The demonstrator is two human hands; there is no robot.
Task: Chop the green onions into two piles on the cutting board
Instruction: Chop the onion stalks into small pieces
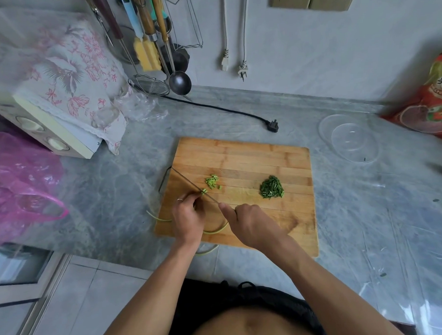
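A wooden cutting board (252,155) lies on the grey counter. On its right part sits a dark green pile of chopped onion (272,187). A smaller pile of light green pieces (212,182) lies left of centre. My left hand (188,217) pinches the cut end of the green onion stalks (204,191) against the board; the stalks curl back under my wrist and past the board's near edge (215,229). My right hand (250,223) grips the handle of a knife whose blade (190,185) runs diagonally up-left, right beside the pinched stalk ends.
A clear glass bowl (350,139) stands right of the board, a red bag (432,102) behind it. A black plug and cord (272,124) lie behind the board. A cloth-covered appliance (60,103) and pink plastic bag (18,183) sit left. Utensils (158,43) hang on the wall.
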